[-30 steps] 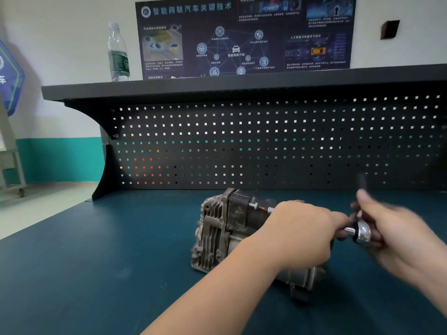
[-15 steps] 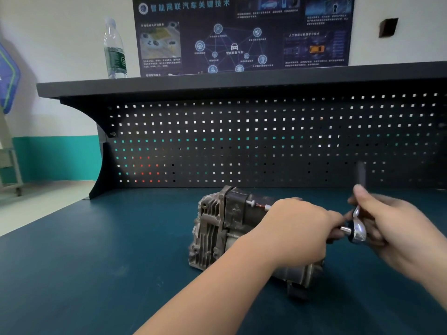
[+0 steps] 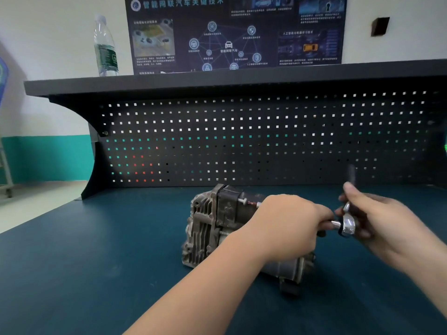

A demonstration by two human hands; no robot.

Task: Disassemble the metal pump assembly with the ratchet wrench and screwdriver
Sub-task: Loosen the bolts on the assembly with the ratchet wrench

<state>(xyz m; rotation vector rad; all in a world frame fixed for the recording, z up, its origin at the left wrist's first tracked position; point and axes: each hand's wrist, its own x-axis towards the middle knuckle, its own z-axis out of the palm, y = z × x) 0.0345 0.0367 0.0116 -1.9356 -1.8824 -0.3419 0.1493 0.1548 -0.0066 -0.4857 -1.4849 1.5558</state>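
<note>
While gripped rightward: ratchet wrench (image 3: 346, 224), handle upright, beside pump assembly (image 3: 212, 228).

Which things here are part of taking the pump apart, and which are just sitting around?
In use:
- metal pump assembly, steadied on the bench by the left hand
- ratchet wrench, gripped by the right hand

Just around:
- water bottle on the shelf
- poster on the wall
- pegboard, nothing hung on it

No screwdriver in view.
</note>
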